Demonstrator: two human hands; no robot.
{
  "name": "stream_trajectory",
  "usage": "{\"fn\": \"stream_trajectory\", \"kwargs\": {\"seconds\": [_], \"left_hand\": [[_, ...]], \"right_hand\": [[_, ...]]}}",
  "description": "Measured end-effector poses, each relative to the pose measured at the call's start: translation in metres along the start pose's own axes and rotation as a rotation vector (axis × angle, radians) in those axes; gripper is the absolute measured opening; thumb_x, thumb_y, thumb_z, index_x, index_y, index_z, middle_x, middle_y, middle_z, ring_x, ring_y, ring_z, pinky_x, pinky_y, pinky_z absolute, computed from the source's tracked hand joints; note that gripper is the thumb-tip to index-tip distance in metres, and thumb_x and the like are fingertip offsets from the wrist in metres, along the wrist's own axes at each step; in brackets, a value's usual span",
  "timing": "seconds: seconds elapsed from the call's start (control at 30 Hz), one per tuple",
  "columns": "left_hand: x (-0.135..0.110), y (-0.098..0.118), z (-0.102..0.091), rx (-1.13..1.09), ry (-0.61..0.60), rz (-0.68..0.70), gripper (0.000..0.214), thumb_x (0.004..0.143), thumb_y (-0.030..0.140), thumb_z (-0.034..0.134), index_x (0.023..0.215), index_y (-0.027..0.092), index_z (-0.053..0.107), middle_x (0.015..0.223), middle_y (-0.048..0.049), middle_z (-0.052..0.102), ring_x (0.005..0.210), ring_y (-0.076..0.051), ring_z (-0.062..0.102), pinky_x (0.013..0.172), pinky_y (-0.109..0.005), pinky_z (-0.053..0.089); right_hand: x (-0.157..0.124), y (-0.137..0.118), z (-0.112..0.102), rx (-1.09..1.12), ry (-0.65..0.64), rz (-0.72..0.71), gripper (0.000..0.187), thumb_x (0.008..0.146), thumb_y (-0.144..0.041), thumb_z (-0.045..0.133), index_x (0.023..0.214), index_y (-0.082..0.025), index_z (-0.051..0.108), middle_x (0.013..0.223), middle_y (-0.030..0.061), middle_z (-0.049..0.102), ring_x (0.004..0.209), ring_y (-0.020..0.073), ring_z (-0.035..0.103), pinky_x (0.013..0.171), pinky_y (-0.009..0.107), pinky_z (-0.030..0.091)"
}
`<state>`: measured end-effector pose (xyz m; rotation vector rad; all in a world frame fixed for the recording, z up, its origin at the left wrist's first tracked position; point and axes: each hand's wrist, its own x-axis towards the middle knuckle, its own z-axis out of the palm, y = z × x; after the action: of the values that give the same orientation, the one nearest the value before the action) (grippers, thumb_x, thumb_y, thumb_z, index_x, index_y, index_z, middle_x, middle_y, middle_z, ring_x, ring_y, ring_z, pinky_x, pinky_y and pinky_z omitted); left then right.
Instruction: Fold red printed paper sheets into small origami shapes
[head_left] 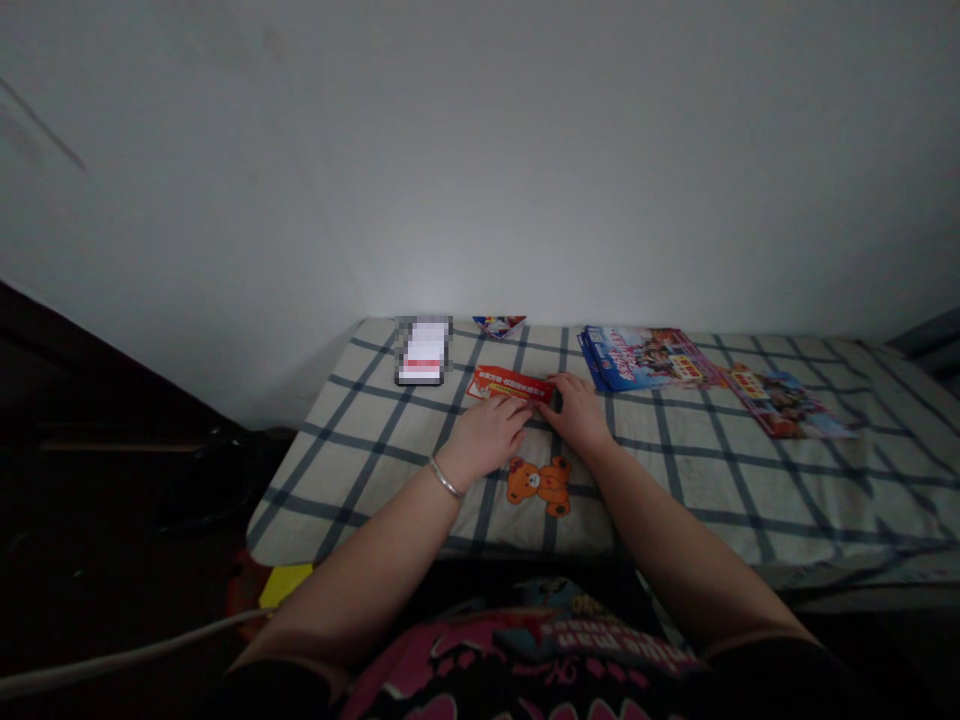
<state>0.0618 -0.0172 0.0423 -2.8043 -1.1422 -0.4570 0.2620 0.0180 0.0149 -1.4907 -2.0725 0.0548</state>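
Note:
A red printed leaflet (504,380) with white lettering lies on the checked cloth in front of me, looking like a narrow folded strip. The bent fingers of my left hand (487,437) press on its near edge and cover part of it. At the leaflet's right end, my right hand (579,412) grips the corner between thumb and fingers. A silver bangle (445,478) circles my left wrist. Between my forearms, an orange teddy bear picture (540,486) shows on the cloth.
A phone (424,352) with a lit, blurred screen lies at the back left. Near the wall sits a small folded colourful paper (499,326). Several blue leaflets (637,358) overlap to the right, with another leaflet (787,402) beyond. The checked tablecloth (675,500) meets a pale wall (480,160).

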Motion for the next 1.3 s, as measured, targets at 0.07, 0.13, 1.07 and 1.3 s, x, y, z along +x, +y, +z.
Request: {"fn": "stream_trajectory", "kwargs": {"seconds": [0.07, 0.13, 1.07, 1.3], "left_hand": [[0.0, 0.001, 0.0, 0.005, 0.0, -0.004, 0.031, 0.092, 0.025, 0.05, 0.122, 0.018, 0.057, 0.123, -0.0084, 0.058, 0.115, -0.024, 0.052, 0.099, -0.04, 0.045], [-0.001, 0.001, -0.001, 0.007, -0.005, -0.013, 0.029, 0.092, 0.025, 0.051, 0.119, 0.018, 0.058, 0.121, -0.0086, 0.058, 0.115, -0.024, 0.052, 0.098, -0.041, 0.046], [-0.004, 0.003, -0.006, 0.07, 0.163, -0.112, 0.033, 0.086, 0.016, 0.055, 0.118, 0.022, 0.059, 0.136, -0.0095, 0.05, 0.131, -0.028, 0.04, 0.11, -0.05, 0.035], [-0.004, -0.004, 0.0, 0.053, 0.102, -0.115, 0.039, 0.09, 0.024, 0.051, 0.129, 0.02, 0.055, 0.136, -0.0064, 0.056, 0.129, -0.025, 0.046, 0.118, -0.052, 0.023]], "right_hand": [[0.0, -0.001, -0.001, 0.008, -0.008, -0.009, 0.028, 0.08, -0.028, 0.066, 0.106, -0.018, 0.063, 0.116, 0.0122, 0.065, 0.115, 0.0298, 0.054, 0.1, 0.048, 0.041], [0.0, -0.001, -0.002, 0.038, -0.02, -0.033, 0.023, 0.081, -0.025, 0.064, 0.103, -0.019, 0.065, 0.114, 0.0102, 0.066, 0.112, 0.0283, 0.056, 0.098, 0.047, 0.043], [-0.006, -0.018, -0.023, -0.09, -0.168, -0.203, 0.016, 0.086, -0.022, 0.058, 0.099, -0.02, 0.068, 0.115, 0.0077, 0.067, 0.107, 0.0253, 0.057, 0.095, 0.041, 0.046], [-0.007, -0.02, -0.025, -0.074, -0.176, -0.2, 0.021, 0.084, -0.026, 0.06, 0.102, -0.02, 0.067, 0.117, 0.009, 0.066, 0.109, 0.0256, 0.056, 0.096, 0.042, 0.045]]}}
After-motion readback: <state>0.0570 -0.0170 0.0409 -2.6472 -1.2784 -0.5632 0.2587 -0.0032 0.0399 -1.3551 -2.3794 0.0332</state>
